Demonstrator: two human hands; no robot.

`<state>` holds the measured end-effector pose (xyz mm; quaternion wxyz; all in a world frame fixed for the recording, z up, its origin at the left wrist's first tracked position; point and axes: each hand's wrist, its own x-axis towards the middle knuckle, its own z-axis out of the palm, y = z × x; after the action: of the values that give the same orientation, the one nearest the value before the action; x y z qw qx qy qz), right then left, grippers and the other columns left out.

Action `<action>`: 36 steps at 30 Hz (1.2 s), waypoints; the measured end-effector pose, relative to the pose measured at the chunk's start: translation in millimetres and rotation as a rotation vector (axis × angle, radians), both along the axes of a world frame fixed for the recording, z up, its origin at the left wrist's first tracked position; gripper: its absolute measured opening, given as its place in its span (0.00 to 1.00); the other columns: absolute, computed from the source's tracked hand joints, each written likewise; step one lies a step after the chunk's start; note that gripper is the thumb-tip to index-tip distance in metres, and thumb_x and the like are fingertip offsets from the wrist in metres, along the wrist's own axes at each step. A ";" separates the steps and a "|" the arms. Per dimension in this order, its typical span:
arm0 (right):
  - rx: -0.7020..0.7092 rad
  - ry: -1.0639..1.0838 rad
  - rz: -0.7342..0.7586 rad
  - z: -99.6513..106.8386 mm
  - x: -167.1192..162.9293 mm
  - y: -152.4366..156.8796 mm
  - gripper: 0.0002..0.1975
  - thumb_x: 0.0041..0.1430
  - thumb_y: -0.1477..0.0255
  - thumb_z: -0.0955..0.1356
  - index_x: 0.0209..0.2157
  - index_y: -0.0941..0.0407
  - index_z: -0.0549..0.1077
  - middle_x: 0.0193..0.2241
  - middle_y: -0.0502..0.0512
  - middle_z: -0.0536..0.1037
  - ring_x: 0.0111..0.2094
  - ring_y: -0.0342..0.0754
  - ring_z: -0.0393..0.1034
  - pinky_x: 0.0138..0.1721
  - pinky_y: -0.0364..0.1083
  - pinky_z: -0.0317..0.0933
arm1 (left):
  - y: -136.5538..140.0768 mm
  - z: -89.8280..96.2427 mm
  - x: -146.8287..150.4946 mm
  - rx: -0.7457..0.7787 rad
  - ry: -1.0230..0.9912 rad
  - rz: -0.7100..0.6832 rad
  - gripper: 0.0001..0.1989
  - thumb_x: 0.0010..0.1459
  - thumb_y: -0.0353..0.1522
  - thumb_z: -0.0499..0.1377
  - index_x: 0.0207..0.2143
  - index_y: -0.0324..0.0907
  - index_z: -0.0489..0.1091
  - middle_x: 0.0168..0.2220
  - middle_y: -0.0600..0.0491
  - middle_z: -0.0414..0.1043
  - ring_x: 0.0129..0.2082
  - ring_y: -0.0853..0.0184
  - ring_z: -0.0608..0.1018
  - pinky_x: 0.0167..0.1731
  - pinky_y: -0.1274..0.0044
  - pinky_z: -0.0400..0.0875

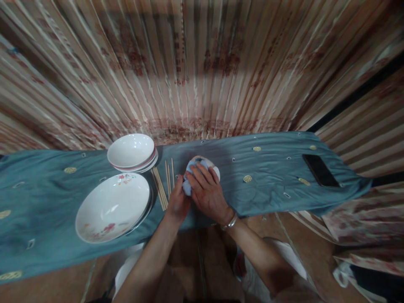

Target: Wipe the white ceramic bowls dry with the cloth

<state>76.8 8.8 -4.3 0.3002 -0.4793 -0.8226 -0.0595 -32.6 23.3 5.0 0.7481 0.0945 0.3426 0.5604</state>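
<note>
A light blue cloth (187, 188) lies bunched over a small white bowl (216, 172) in front of me, with a bit of coloured pattern on its far side. My right hand (206, 193) presses the cloth against the bowl, its fingers close together and pointing away from me. At the near left side, my left hand (178, 202) is closed around the bowl's edge, thumb up beside the cloth. Its other fingers are hidden. Just left of my hands lie several wooden chopsticks (160, 191), some bunched and some apart.
A stack of white bowls (132, 151) stands at the back left. Large floral dishes (110, 210) are stacked nearer me. A black phone (320, 170) rests at the right end of the teal tablecloth (265, 181). A pleated curtain (202, 84) hangs behind the table.
</note>
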 end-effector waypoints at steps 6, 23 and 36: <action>-0.050 0.053 -0.017 12.2 2.5 8.7 0.21 0.64 0.73 0.61 0.57 0.59 0.67 0.60 0.61 0.67 0.65 0.55 0.53 0.65 0.59 0.44 | -2.4 3.1 3.4 0.010 -0.035 -0.017 0.15 0.66 0.33 0.49 0.40 0.38 0.76 0.43 0.49 0.79 0.55 0.65 0.73 0.57 0.75 0.62; -0.129 0.251 0.027 24.2 31.7 18.2 0.21 0.68 0.70 0.57 0.58 0.60 0.66 0.58 0.64 0.68 0.62 0.53 0.57 0.63 0.59 0.54 | -7.7 -5.7 8.7 0.265 0.104 -0.131 0.16 0.46 0.35 0.70 0.39 0.42 0.76 0.36 0.53 0.79 0.45 0.61 0.78 0.47 0.72 0.70; -0.219 0.297 0.077 38.2 48.9 28.4 0.17 0.67 0.67 0.59 0.51 0.57 0.72 0.53 0.61 0.73 0.58 0.53 0.63 0.61 0.56 0.56 | -10.1 -8.6 11.0 0.214 0.137 -0.165 0.17 0.41 0.35 0.72 0.36 0.40 0.80 0.35 0.48 0.82 0.46 0.54 0.79 0.51 0.65 0.69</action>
<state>125.7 37.2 33.9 0.3664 -0.4806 -0.7887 0.1133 -21.6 13.2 -3.6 0.7523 0.2396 0.3220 0.5225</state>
